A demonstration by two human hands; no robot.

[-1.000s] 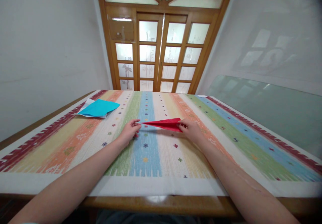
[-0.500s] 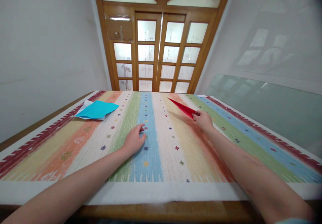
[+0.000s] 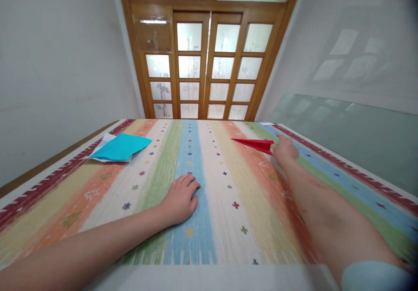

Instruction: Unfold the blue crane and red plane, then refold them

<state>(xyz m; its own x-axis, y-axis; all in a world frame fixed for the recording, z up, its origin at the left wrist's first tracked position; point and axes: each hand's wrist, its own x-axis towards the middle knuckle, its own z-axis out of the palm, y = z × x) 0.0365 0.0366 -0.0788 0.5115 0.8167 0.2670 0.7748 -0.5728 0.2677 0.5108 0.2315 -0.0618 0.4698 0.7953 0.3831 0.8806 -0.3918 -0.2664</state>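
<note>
A red folded paper airplane (image 3: pixel 256 144) lies on the striped tablecloth (image 3: pixel 215 221), its point toward the left. Just past its tail end, on the right, is my right hand (image 3: pixel 286 149). One finger of it stretches forward, the others are partly hidden, and the airplane appears free of its grip. My left hand (image 3: pixel 180 198) rests palm down on the blue stripe with its fingers a little apart, holding nothing. Well to the far left of it lies a sheet of bright blue paper (image 3: pixel 121 147) on top of white paper (image 3: pixel 106 139).
A wooden double door (image 3: pixel 209 64) with glass panes closes the far end. Pale walls flank both sides. A frosted glass panel (image 3: pixel 352 138) leans along the right wall beside the table. A small white piece (image 3: pixel 266 123) lies near the table's far edge.
My right hand has moved right and let go of the paper airplane, which now lies flatter and further right. My left hand has lowered onto the cloth, fingers more spread.
</note>
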